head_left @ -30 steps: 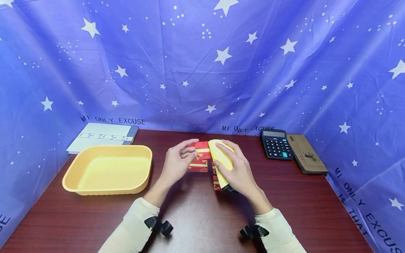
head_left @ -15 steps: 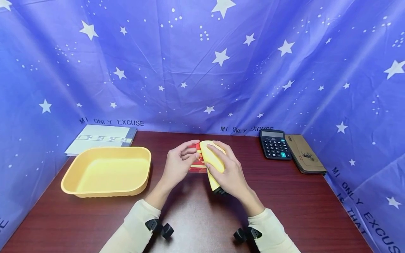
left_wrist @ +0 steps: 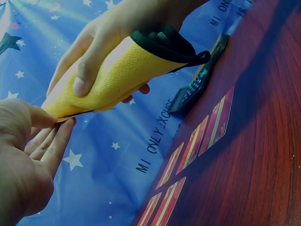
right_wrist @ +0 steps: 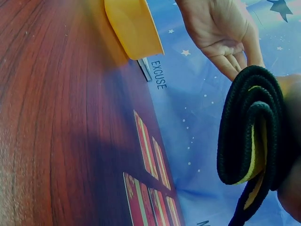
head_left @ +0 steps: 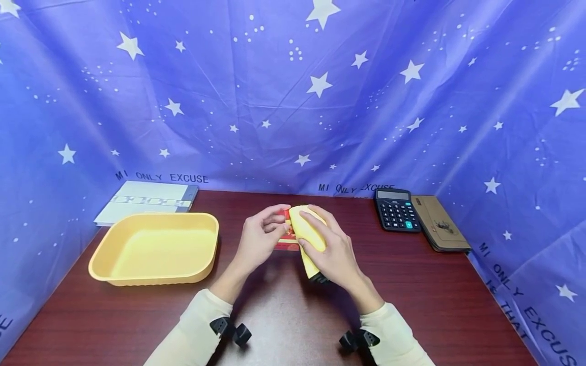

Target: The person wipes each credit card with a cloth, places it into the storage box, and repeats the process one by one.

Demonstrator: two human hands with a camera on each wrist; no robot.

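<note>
In the head view my left hand pinches the edge of a red card with a gold band, between thumb and fingertips. My right hand grips a folded yellow cloth with a black border, wrapped over most of that card. Only a thin edge of the card shows in the left wrist view, where the cloth meets the left fingertips. The cloth's rolled black end faces the right wrist camera. Below, several more red cards lie in rows on the table, mostly hidden by the hands in the head view.
A yellow plastic basin stands on the left of the dark wooden table, with a white notebook behind it. At the back right lie a black calculator and a brown pouch. A starry blue curtain surrounds the table.
The right hand has slid the cloth leftward along the held card, up toward the left fingertips, covering more of it. In the last half second both hands have barely moved.
</note>
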